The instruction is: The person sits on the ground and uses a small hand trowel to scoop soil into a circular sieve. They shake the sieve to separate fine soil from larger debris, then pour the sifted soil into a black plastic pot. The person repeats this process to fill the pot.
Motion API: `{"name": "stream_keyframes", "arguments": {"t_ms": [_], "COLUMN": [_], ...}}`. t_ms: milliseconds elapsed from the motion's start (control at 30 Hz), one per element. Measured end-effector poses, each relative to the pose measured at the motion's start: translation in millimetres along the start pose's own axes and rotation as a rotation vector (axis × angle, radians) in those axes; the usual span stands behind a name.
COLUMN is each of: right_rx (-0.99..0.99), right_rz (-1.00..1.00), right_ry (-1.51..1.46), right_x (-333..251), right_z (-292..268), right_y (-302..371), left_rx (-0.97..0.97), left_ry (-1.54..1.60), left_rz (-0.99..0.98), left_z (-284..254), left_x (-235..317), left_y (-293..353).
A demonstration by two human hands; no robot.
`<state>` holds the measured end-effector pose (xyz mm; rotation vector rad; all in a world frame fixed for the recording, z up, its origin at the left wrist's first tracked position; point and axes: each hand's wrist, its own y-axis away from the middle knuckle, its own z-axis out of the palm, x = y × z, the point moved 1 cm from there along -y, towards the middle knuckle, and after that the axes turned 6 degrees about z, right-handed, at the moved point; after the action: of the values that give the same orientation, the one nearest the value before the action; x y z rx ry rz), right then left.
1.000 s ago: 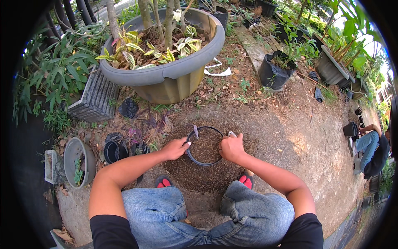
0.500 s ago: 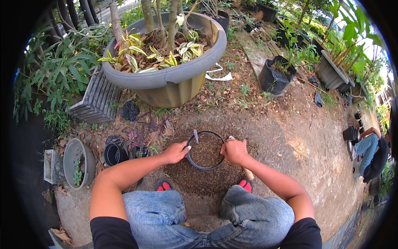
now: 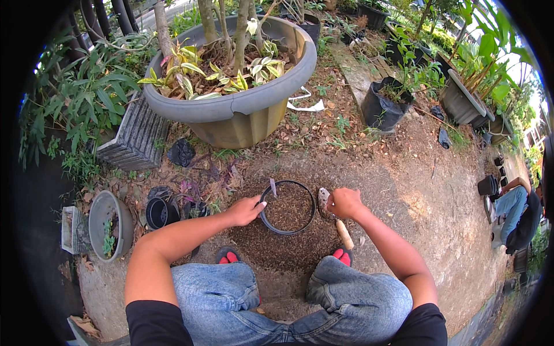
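A round black plastic plant pot [image 3: 315, 218] sits on a spread of dark brown, crumbly soil [image 3: 277, 254] in front of me. Brown mix shows inside it, and a pale strip [image 3: 273, 188] sticks up at its far left rim. My left hand [image 3: 244, 211] is closed on the pot's left rim, thumb on top. Apart from the pot's right side, my right hand [image 3: 347, 203] is curled with knuckles up, just over the middle of a hand trowel [image 3: 344, 234]. The trowel's soil-smeared blade and wooden handle show; whatever my right fingers hold is hidden.
A large grey planter [image 3: 231, 109] with trunks and striped leaves stands beyond. To the left are a grey pot [image 3: 122, 230], a small black pot [image 3: 161, 213] and a ridged block planter [image 3: 135, 135]. A black grow bag [image 3: 384, 106] stands far right; another person [image 3: 519, 213] is at the right edge.
My right hand has left the pot's right rim and moved right, uncovering the rim and more of the trowel. My left hand stays on the pot.
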<state>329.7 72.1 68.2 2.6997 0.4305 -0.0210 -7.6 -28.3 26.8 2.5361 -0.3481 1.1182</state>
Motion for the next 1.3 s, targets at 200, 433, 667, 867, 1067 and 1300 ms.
{"name": "stream_keyframes", "arguments": {"t_ms": [200,433,667,867,1067,1300], "right_rx": [0.011,0.035,0.138,0.213,0.237,0.028], "right_rz": [-0.003,-0.177,-0.490,-0.440,-0.387,-0.298], "right_ry": [0.101,-0.103,-0.056,0.045,-0.153,-0.008], "right_x": [-5,-18,-57,-64,-48,-26], "right_z": [0,-17,8,21,15,-5], "right_y": [5,17,25,22,19,30], "left_rx": [-0.010,-0.051,-0.120,-0.268,-0.363,-0.438], "left_ry": [-0.006,-0.045,-0.185,-0.234,-0.390,-0.580], "left_rz": [-0.011,-0.070,-0.124,-0.215,-0.212,-0.090], "left_z": [2,3,2,-1,-2,-3], "left_x": [-5,-4,6,29,42,30], "left_y": [-1,1,13,20,30,40]}}
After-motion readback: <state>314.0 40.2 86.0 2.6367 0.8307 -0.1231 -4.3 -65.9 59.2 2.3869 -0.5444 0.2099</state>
